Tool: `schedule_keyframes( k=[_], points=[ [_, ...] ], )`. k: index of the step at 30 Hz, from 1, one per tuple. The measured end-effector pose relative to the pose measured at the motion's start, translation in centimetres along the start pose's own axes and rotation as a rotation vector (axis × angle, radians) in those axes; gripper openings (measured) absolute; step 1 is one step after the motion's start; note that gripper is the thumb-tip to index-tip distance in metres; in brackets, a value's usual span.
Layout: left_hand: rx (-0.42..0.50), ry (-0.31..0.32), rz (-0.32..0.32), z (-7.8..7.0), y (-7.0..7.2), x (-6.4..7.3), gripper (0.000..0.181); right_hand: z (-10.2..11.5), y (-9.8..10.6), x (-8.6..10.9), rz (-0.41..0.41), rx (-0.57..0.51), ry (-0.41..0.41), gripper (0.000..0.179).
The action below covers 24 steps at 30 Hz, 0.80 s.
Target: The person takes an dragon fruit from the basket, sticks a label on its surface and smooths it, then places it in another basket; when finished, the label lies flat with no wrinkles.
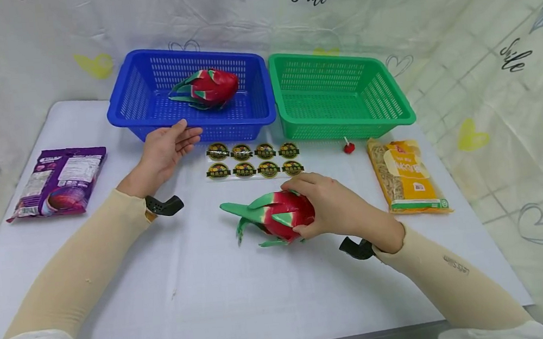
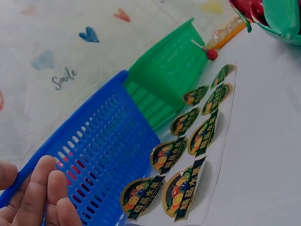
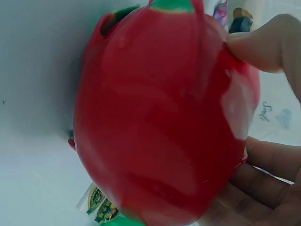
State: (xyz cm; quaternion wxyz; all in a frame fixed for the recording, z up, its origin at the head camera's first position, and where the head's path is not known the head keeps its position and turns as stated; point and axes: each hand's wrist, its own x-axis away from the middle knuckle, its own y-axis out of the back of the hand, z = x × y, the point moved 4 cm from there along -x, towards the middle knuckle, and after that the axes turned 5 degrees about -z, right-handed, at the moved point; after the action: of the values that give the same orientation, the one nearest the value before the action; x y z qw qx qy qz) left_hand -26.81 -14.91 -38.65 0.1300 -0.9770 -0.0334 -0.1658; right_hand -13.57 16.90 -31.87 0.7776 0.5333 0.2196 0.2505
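Observation:
A red dragon fruit (image 1: 281, 217) with green scales lies near the middle of the table, its leafy end pointing left. My right hand (image 1: 336, 204) grips its rounded end, thumb on the near side and fingers over the far side. In the right wrist view the dragon fruit (image 3: 160, 108) fills most of the picture. My left hand (image 1: 166, 149) is at the front of the blue basket (image 1: 121, 115), holding nothing, its fingers loosely bent beside the outer wall; whether they touch it, I cannot tell. A second dragon fruit (image 1: 216, 87) lies inside that basket.
A green basket (image 1: 346, 127) stands right of the blue one. In front lies a sheet of round fruit stickers (image 1: 254, 160). Nearby are a small red cherry-like piece (image 1: 349, 147), a yellow packet (image 1: 407, 175) at right and a purple packet (image 1: 64, 181) at left.

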Motion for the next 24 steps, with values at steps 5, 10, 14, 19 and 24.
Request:
schedule_keyframes(
  k=[5,10,14,19,24],
  points=[
    [0.005,0.009,-0.010,0.1,0.1,-0.1,0.028,0.5,-0.2,0.6,-0.006,0.033,0.026,0.071],
    [0.006,0.006,-0.010,0.1,0.2,-0.2,0.028,0.7,-0.3,0.9,-0.020,0.017,0.039,0.072],
    [-0.007,-0.007,-0.002,0.0,0.2,-0.2,0.028,0.1,-0.1,0.8,-0.041,-0.044,0.027,0.068],
    [-0.019,-0.032,0.010,0.1,0.4,-0.1,0.028,-0.8,1.0,0.4,-0.124,-0.174,0.043,0.046],
    [-0.202,-0.069,0.026,0.6,0.5,-0.3,0.041,-1.9,2.5,-0.5,-0.201,-0.203,0.060,0.026]
  ],
)
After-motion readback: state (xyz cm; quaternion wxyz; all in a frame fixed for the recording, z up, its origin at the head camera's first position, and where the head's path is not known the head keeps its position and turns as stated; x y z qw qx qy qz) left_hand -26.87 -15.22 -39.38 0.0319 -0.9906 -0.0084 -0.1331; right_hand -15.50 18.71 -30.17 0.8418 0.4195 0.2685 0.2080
